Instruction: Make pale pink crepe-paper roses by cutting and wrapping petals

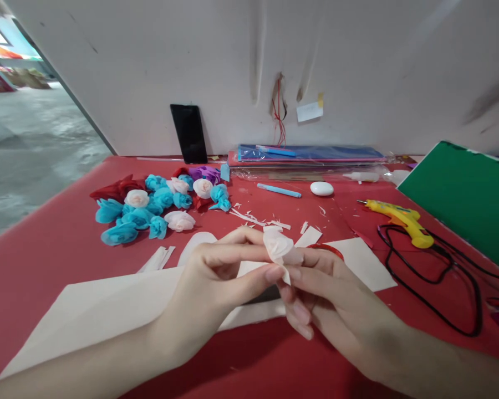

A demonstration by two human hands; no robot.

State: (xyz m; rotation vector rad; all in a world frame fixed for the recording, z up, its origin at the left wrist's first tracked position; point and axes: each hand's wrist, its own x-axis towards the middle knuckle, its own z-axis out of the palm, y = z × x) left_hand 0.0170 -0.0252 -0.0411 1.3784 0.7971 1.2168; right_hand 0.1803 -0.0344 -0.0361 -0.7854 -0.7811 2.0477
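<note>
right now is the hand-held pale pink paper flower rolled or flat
Rolled: the pale pink paper flower shows curved layers wrapped around its centre.

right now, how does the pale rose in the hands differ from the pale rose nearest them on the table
The held rose is raised between the left hand and right hand, while the table rose lies on the red table. The held rose shows a pointed tail below its petals; on the table rose no tail shows. The held rose looks whiter, the table rose pinker. Both have pale, curled petals.
</note>
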